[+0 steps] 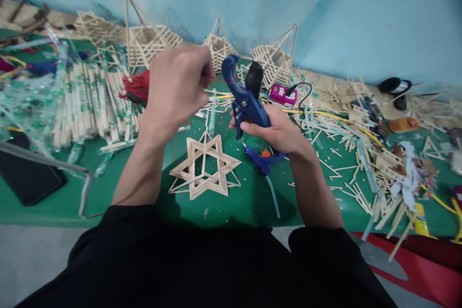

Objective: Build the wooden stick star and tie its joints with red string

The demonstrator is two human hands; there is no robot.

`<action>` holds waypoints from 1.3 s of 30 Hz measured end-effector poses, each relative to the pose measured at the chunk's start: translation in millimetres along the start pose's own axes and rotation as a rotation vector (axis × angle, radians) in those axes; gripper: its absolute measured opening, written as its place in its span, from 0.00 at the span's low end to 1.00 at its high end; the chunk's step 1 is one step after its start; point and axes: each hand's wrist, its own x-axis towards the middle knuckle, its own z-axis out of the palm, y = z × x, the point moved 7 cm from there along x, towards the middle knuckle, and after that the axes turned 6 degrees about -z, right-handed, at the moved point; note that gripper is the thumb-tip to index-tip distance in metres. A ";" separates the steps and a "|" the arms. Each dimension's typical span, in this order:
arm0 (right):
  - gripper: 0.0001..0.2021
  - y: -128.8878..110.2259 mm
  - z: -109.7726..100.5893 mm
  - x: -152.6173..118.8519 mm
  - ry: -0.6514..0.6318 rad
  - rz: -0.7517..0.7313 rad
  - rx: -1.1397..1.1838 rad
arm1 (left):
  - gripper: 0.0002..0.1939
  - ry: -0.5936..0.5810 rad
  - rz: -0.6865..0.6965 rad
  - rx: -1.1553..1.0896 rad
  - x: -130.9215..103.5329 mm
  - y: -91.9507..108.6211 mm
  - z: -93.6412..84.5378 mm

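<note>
My right hand [276,127] is wrapped round the handles of a blue pipe cutter [249,98], whose curved jaw points up and away from me. My left hand [180,84] is raised to the left of the cutter, its fingers curled together; whatever they pinch, if anything, is too small to make out. Below and between my hands, a star-shaped frame of wooden sticks [204,171] lies on the green table [140,209]. A blue glue gun [262,160] rests just right of the star, a clear glue stick [273,196] near it.
Wrapped stick bundles [90,101] and a black phone-like slab [31,168] are at the left. Woven stick baskets [153,43] stand along the wall. A purple power box [284,95], yellow cord and scattered cut sticks [359,197] spread over the right side.
</note>
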 end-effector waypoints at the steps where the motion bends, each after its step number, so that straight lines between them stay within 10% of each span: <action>1: 0.27 -0.2 0.0 0.0 -0.001 -0.002 -0.002 | 0.10 0.000 0.008 -0.010 -0.6 0.4 -0.4; 19: 0.29 -5.4 4.9 -0.4 -0.011 -0.107 0.022 | 0.13 -0.008 0.072 0.033 -3.9 7.3 -2.1; 26: 0.30 -7.6 -37.2 -23.8 0.601 -0.072 -0.006 | 0.14 0.034 0.011 -0.106 1.0 -10.7 -9.0; 32: 0.21 -1.6 -51.2 0.4 0.269 0.085 -0.573 | 0.17 0.000 -0.067 -0.372 1.9 -22.1 -12.4; 39: 0.35 57.5 -4.8 55.6 0.126 0.370 -1.005 | 0.23 -0.109 -0.114 -0.482 0.8 -24.1 -16.6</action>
